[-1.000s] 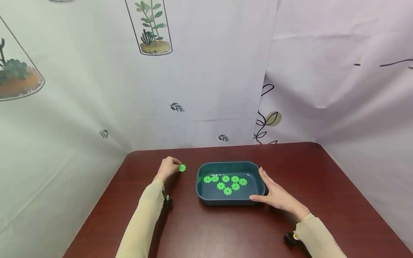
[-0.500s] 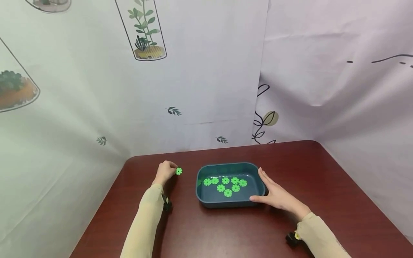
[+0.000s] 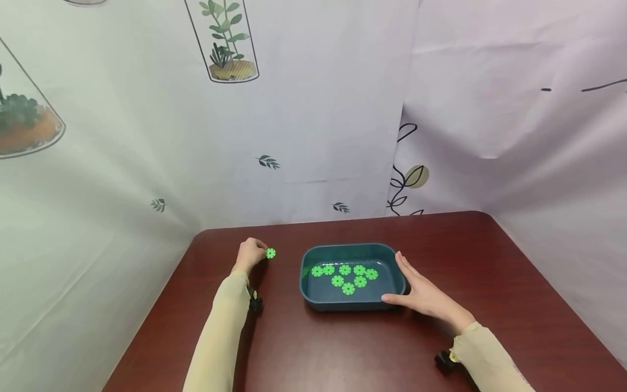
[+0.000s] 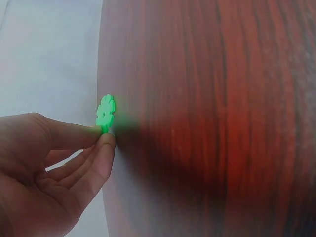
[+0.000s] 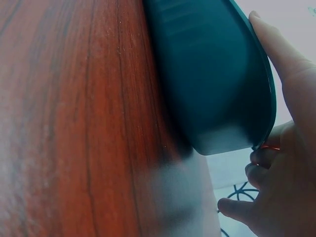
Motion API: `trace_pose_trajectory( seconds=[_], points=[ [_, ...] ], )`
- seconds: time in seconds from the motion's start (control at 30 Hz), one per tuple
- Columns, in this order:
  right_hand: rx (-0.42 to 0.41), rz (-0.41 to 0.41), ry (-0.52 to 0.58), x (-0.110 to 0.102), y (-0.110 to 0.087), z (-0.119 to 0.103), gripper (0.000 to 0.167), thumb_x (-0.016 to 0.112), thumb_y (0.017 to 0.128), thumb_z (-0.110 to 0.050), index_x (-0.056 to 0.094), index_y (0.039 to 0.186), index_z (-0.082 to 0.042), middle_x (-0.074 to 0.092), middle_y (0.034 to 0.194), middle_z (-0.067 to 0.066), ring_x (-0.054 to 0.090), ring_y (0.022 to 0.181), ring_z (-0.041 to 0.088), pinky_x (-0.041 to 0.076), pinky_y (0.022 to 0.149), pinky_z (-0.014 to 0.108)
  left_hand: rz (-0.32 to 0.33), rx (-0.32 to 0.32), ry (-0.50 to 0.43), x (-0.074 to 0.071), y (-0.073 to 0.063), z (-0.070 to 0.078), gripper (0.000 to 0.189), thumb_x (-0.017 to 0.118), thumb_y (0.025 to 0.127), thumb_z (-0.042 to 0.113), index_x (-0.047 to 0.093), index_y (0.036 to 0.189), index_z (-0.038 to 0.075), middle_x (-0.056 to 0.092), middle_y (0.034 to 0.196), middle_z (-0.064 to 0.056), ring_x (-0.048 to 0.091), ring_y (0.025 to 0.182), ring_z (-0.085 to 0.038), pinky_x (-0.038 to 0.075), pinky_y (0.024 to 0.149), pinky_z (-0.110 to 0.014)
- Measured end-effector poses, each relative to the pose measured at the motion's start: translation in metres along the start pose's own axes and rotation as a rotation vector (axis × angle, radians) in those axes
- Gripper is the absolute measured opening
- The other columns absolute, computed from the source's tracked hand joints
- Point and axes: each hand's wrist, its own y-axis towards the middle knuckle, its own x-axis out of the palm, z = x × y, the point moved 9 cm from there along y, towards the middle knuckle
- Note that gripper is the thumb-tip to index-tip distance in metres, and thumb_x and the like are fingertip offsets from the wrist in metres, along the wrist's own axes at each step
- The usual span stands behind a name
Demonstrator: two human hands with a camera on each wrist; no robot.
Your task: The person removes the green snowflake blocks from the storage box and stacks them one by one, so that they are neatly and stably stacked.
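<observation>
l hand [image 3: 251,253] pinched a bright green disc [image 4: 105,112] btwn thumb & fingertips, nr the far left of the desk [image 3: 313,348], left of & apart from the tray [image 3: 352,306]. disc was flat, round, flower-like, w/ notched edge & small ctr hole. tray was dk teal, shiny, rectangular w/ rounded corners; eight similar discs [image 3: 345,270] lay inside. r hand [image 3: 418,291], spread wide, held its right end, thumb on near rim. desk was glossy red-brown, w/ dk grain.

The left grip [image 3: 251,253], reached farther forward, pinches; the right grip [image 3: 417,289] spreads wide.
</observation>
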Motion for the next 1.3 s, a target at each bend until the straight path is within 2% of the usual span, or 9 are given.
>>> trace_pose_trajectory(
  seconds=[0.2, 0.43, 0.6, 0.7, 0.83, 0.93, 1.1, 1.3],
  points=[
    [0.001, 0.008, -0.002, -0.002, 0.0, 0.0, 0.118, 0.076, 0.083, -0.058, 0.003, 0.163, -0.01, 0.001, 0.168, 0.017, 0.017, 0.149, 0.047, 0.033, 0.107, 0.067, 0.024, -0.028, -0.004, -0.001, 0.001, 0.0, 0.024, 0.057, 0.091, -0.002, 0.074, 0.106, -0.008, 0.071, 0.106, -0.024, 0.064, 0.083, -0.029, 0.052, 0.069, -0.037],
    [0.002, -0.005, -0.001, 0.001, 0.001, 0.0, 0.118, 0.075, 0.083, -0.059, 0.002, 0.163, -0.011, 0.001, 0.168, 0.017, 0.016, 0.149, 0.046, 0.031, 0.108, 0.066, 0.046, -0.039, -0.025, -0.003, -0.001, -0.002, 0.024, 0.056, 0.088, -0.005, 0.076, 0.102, -0.008, 0.072, 0.096, -0.022, 0.056, 0.072, -0.024, 0.045, 0.061, -0.032],
    [-0.024, 0.013, -0.069, -0.004, 0.003, -0.001, 0.119, 0.073, 0.082, -0.064, 0.006, 0.163, -0.009, 0.004, 0.168, 0.017, 0.015, 0.15, 0.045, 0.03, 0.11, 0.065, 0.051, -0.025, -0.029, -0.003, 0.001, 0.001, 0.025, 0.056, 0.091, -0.003, 0.074, 0.106, -0.009, 0.072, 0.102, -0.025, 0.065, 0.076, -0.026, 0.052, 0.065, -0.034],
    [-0.041, 0.021, -0.115, -0.005, 0.004, -0.002, 0.119, 0.072, 0.081, -0.067, 0.008, 0.162, -0.008, 0.006, 0.168, 0.017, 0.012, 0.151, 0.045, 0.025, 0.112, 0.066, 0.04, -0.029, -0.033, -0.002, 0.001, 0.001, 0.025, 0.056, 0.092, -0.002, 0.073, 0.109, -0.009, 0.071, 0.107, -0.027, 0.068, 0.08, -0.029, 0.056, 0.069, -0.036],
    [-0.049, 0.022, -0.141, -0.004, 0.004, -0.003, 0.12, 0.071, 0.081, -0.068, 0.009, 0.162, -0.006, 0.006, 0.168, 0.017, 0.009, 0.151, 0.046, 0.019, 0.114, 0.067, 0.019, -0.037, -0.036, -0.001, 0.001, -0.001, 0.025, 0.056, 0.094, -0.001, 0.073, 0.111, -0.01, 0.07, 0.109, -0.027, 0.07, 0.084, -0.03, 0.058, 0.072, -0.037],
    [-0.048, 0.024, -0.147, -0.005, 0.004, -0.004, 0.12, 0.07, 0.081, -0.069, 0.009, 0.162, -0.006, 0.006, 0.168, 0.017, 0.01, 0.151, 0.045, 0.02, 0.113, 0.067, 0.011, -0.036, -0.035, -0.004, 0.001, 0.001, 0.024, 0.059, 0.095, 0.001, 0.072, 0.112, -0.009, 0.07, 0.11, -0.026, 0.069, 0.087, -0.033, 0.058, 0.076, -0.041],
    [-0.041, 0.027, -0.146, -0.005, 0.001, -0.005, 0.12, 0.07, 0.081, -0.069, 0.009, 0.162, -0.006, 0.007, 0.167, 0.019, 0.011, 0.151, 0.044, 0.024, 0.112, 0.067, -0.014, 0.003, -0.009, -0.005, 0.001, 0.015, 0.026, 0.063, 0.096, 0.008, 0.071, 0.117, -0.006, 0.068, 0.117, -0.024, 0.065, 0.103, -0.037, 0.054, 0.086, -0.049],
    [-0.036, 0.021, -0.137, -0.005, -0.001, -0.006, 0.119, 0.071, 0.081, -0.068, 0.009, 0.162, -0.005, 0.007, 0.167, 0.019, 0.012, 0.15, 0.045, 0.027, 0.11, 0.068, -0.037, 0.084, -0.022, -0.007, 0.005, 0.05, 0.03, 0.064, 0.097, 0.011, 0.068, 0.122, -0.005, 0.068, 0.12, -0.022, 0.064, 0.108, -0.037, 0.053, 0.088, -0.05]
  ],
)
